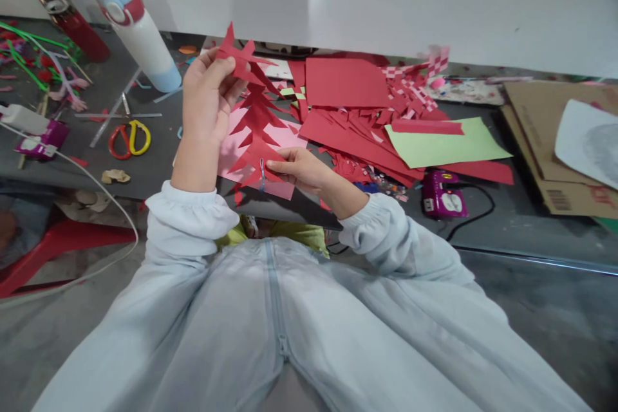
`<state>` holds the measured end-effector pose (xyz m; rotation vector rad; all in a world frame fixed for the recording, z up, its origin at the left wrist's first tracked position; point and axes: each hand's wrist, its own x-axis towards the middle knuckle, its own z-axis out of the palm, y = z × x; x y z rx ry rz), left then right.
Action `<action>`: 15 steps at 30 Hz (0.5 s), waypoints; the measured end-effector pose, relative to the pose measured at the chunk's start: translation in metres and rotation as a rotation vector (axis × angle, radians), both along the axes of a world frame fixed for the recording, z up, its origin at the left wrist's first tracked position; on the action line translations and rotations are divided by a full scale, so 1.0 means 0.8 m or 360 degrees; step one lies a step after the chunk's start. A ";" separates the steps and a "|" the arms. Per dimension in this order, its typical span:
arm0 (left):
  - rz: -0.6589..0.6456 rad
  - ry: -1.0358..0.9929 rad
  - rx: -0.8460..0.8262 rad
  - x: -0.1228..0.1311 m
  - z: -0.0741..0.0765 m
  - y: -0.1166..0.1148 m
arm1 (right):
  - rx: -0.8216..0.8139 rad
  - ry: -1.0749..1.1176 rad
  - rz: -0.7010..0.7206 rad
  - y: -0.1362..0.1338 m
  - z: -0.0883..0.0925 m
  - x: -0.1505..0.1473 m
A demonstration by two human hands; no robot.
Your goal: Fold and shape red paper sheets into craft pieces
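Red paper cutout [257, 117]: long, spiky along both edges.

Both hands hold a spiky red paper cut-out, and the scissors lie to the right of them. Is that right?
Not quite: the head view shows the scissors lying left of the left hand and right hand, which do both hold the spiky red paper cut-out.

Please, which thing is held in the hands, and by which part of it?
A red paper cut-out with spiky edges: the left hand grips its upper end, and the right hand pinches its lower part.
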<state>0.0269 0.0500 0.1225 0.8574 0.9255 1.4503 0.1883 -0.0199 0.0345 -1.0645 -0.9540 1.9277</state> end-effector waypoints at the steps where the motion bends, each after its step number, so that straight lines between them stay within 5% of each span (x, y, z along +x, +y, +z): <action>1: 0.0005 0.0016 0.0009 -0.002 -0.001 0.002 | 0.0043 -0.0027 0.0016 0.001 0.000 0.002; 5: -0.0003 0.0046 0.0100 -0.010 0.000 0.012 | 0.0255 -0.0226 0.0029 0.006 0.002 0.015; 12: -0.0050 -0.0003 0.0146 -0.008 0.021 0.012 | 0.0681 -0.0584 -0.0327 0.031 0.028 0.060; 15: -0.0064 -0.0018 0.0144 -0.004 0.025 0.011 | 0.1031 -0.1084 -0.0436 0.049 0.046 0.087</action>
